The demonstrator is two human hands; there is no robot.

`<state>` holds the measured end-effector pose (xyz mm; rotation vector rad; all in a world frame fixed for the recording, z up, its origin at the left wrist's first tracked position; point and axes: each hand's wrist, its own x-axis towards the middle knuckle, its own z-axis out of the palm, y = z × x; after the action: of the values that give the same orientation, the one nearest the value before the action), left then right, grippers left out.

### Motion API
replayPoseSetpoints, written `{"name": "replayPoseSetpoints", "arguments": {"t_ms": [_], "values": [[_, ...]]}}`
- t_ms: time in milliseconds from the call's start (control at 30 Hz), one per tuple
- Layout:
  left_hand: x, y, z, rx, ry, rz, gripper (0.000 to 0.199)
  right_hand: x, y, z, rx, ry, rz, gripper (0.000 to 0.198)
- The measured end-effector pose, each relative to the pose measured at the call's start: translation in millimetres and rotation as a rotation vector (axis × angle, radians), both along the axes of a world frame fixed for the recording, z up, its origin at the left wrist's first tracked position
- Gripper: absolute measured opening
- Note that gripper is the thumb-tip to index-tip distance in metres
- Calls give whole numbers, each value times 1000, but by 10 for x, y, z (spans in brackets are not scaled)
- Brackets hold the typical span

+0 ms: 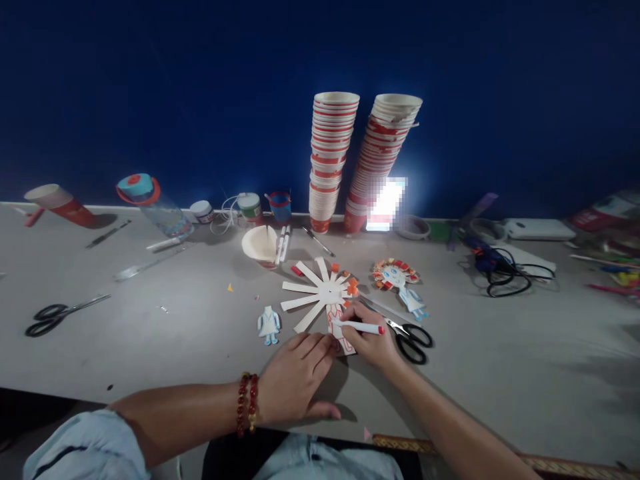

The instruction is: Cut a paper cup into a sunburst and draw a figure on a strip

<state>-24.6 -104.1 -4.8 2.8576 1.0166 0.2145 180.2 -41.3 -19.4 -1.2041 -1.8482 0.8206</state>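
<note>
Right hand (367, 337): your thumb and fingers pinched the marker (361, 327).
Left hand (300, 370): you held it palm down, thumb spread, fingertips at the paper (342, 340).
Drawing: its red lines lay between your hands, under the marker.
Scissors (413, 343): beside your right hand.

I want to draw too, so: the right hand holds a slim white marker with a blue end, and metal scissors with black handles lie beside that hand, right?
Not quite: in the head view, the slim white marker has a red end, not a blue one. The right hand does hold it, and the metal scissors with black handles do lie beside that hand.
</note>
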Motion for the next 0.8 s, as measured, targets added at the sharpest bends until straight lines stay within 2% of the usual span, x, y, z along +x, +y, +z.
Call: {"name": "replayPoseSetpoints", "arguments": {"t_ms": [800], "values": [[-1, 8, -9, 14, 2, -5, 94, 15, -3, -8, -13, 3, 13, 5]]}}
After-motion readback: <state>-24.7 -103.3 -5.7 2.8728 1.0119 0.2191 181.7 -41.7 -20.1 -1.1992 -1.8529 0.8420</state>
